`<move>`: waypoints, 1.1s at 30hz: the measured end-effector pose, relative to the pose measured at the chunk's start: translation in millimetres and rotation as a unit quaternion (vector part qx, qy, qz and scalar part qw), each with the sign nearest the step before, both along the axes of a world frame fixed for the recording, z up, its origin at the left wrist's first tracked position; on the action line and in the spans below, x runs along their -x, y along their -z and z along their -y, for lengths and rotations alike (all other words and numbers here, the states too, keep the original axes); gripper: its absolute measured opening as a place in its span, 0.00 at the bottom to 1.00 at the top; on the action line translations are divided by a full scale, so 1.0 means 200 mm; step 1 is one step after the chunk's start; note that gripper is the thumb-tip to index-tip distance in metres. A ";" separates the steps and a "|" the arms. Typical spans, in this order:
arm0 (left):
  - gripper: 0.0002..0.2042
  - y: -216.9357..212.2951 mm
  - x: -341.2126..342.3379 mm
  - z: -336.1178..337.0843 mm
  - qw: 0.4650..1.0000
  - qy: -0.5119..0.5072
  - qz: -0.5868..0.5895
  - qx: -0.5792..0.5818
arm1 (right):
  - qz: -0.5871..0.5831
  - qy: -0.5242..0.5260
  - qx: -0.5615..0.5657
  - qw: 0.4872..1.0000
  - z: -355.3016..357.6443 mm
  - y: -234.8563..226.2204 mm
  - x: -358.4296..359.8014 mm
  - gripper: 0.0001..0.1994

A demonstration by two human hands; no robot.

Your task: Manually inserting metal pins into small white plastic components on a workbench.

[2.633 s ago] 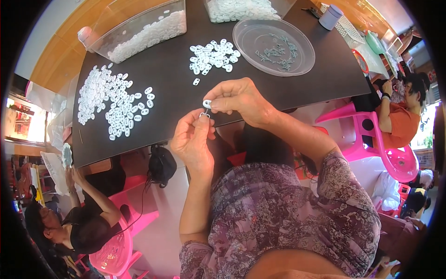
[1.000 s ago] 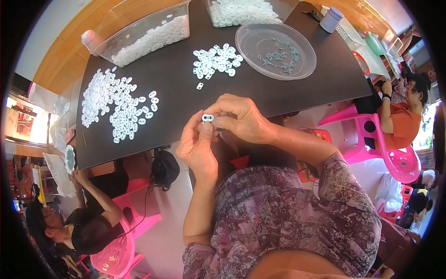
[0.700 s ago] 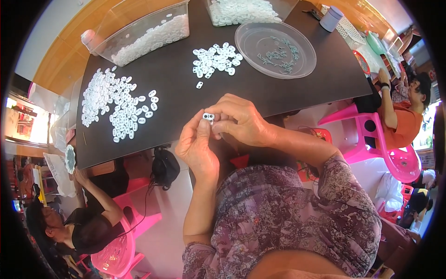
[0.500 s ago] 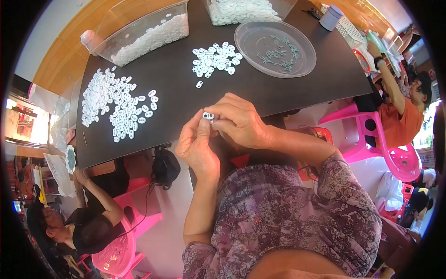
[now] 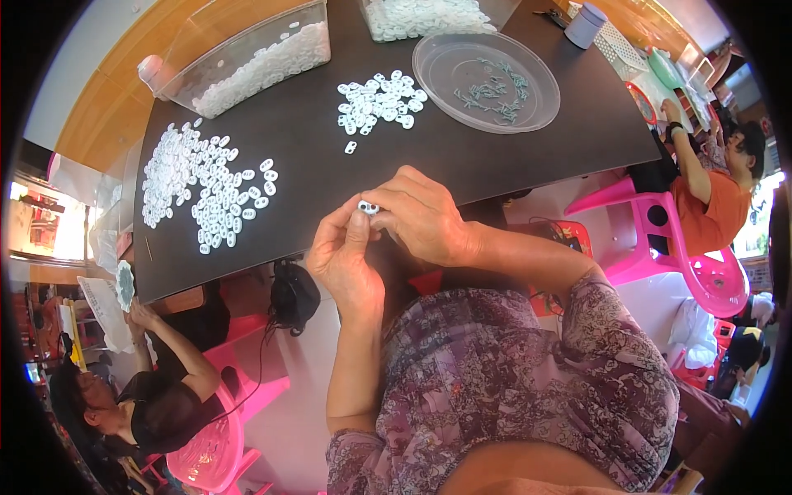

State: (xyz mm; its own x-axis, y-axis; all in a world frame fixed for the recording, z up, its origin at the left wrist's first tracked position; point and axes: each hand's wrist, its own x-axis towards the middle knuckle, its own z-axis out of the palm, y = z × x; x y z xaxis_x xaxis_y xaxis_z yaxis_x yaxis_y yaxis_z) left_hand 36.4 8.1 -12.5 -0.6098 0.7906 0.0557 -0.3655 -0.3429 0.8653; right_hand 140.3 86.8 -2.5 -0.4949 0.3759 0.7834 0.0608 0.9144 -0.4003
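A small white oval plastic piece with dark holes (image 5: 369, 208) is pinched between my two hands, just off the table's near edge. My left hand (image 5: 348, 260) grips it with the thumb on its near side. From the right, my right hand (image 5: 426, 216) closes its fingers on the same piece; some fingertips are hidden. Beyond my hands lies a small heap of like white pieces with holes (image 5: 381, 103), with one stray piece (image 5: 351, 148) in front. A shallow clear round tray (image 5: 532, 124) beside the heap holds small grey-green slivers.
At left on the dark table (image 5: 305, 181) spreads a large pile of white oval pieces (image 5: 219, 198). Clear bins of white pieces (image 5: 260, 70) (image 5: 429, 21) stand at the back. A purple-lidded jar (image 5: 586, 26) is at far right. People sit on both sides, near pink chairs (image 5: 660, 223).
The white piece has tilted slightly between my fingers, and my left hand has shifted a little to the left. Both hands keep hold of it. At right, another person's arm has lowered.
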 end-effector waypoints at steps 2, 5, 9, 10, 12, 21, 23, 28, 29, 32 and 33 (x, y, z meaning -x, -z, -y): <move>0.09 -0.01 -0.01 -0.01 1.000 0.004 0.025 0.006 | 0.010 -0.002 0.003 1.000 0.00 0.00 -0.01 0.17; 0.09 -0.04 -0.02 0.00 0.998 0.006 0.055 0.016 | -0.014 -0.002 0.008 1.000 0.01 0.00 0.00 0.17; 0.08 -0.05 -0.02 0.01 0.998 0.008 0.054 0.000 | -0.027 -0.017 0.021 0.999 0.01 0.00 0.00 0.18; 0.08 -0.05 -0.02 0.01 0.998 0.009 0.054 0.000 | -0.026 -0.017 0.020 0.999 0.01 0.00 0.00 0.18; 0.08 -0.04 -0.02 0.01 0.999 0.010 0.048 -0.019 | -0.026 -0.016 0.019 0.999 0.02 0.00 0.00 0.19; 0.09 0.00 -0.03 0.02 0.997 0.002 0.027 -0.066 | -0.066 -0.006 0.044 0.997 0.06 -0.01 0.01 0.17; 0.09 -0.03 -0.04 0.03 0.998 -0.008 0.018 -0.058 | -0.051 -0.008 0.070 0.996 0.06 -0.02 0.01 0.17; 0.09 -0.06 -0.06 0.04 0.999 -0.026 -0.009 -0.037 | -0.036 -0.010 0.083 0.996 0.07 -0.02 0.01 0.16; 0.10 -0.06 -0.06 0.05 0.999 -0.027 -0.017 -0.031 | -0.041 -0.015 0.081 0.996 0.08 -0.03 0.01 0.16; 0.10 -0.06 -0.07 0.06 0.999 -0.035 -0.031 -0.020 | -0.024 -0.028 0.098 0.994 0.07 -0.03 -0.01 0.16; 0.10 -0.06 -0.07 0.06 0.998 -0.040 -0.038 -0.013 | -0.023 -0.028 0.098 0.994 0.07 -0.03 -0.01 0.16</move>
